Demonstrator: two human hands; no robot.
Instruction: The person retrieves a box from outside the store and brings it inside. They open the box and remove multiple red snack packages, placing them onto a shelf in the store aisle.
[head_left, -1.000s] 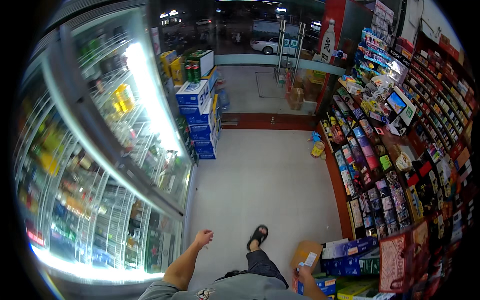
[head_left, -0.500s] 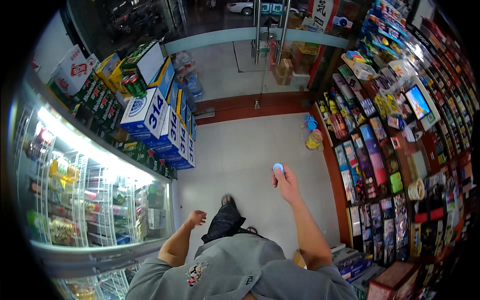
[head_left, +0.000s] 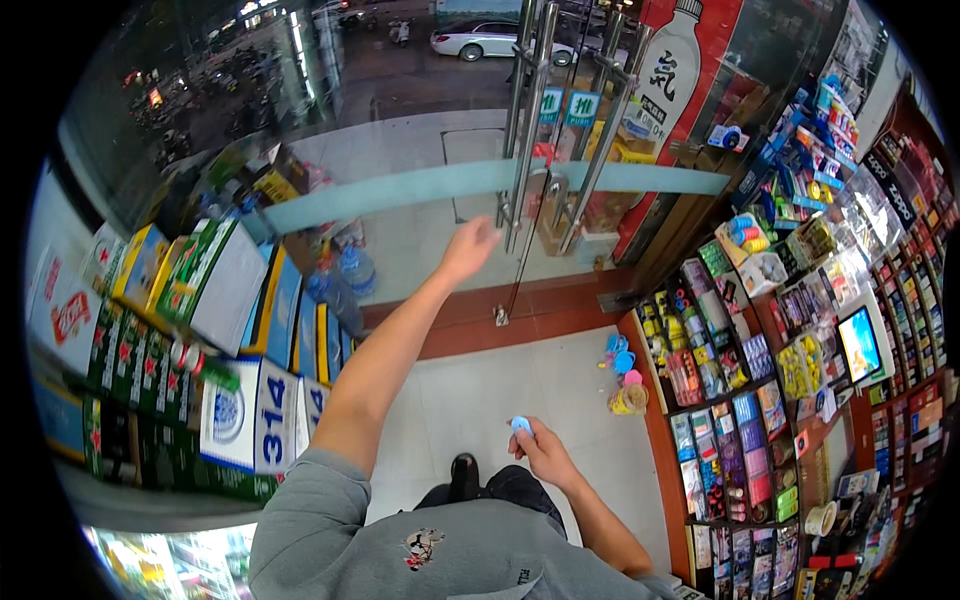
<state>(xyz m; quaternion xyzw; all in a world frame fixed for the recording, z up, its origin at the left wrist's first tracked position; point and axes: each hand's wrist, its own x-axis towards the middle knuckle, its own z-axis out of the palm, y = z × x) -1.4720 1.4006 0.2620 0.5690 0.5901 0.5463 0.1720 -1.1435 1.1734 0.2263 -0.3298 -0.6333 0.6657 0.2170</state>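
Stretched out in front of me, my left hand (head_left: pixel 470 250) has its fingers extended and a little smeared, with nothing seen in it. It is close to the lower end of the long metal handles (head_left: pixel 530 110) on the glass door (head_left: pixel 400 240); I cannot tell whether it touches them. Lower down, in front of my body, my right hand (head_left: pixel 545 455) is closed on a small light-blue round object (head_left: pixel 520 424), pinched between thumb and fingers. The object's exact kind does not show.
Stacked drink cartons (head_left: pixel 250 410) stand on the left, with a green can (head_left: pixel 205 366) on them. A lit fridge (head_left: pixel 170 565) is at lower left. Stocked shelves (head_left: pixel 740 440) line the right side. Small toys (head_left: pixel 625 370) lie by their base. Outside, a white car (head_left: pixel 500 40) is visible.
I have come closer to the glass door. My left hand has risen from my side and reached forward toward the handles. My right hand, still holding the blue object, has drawn back nearer my body.
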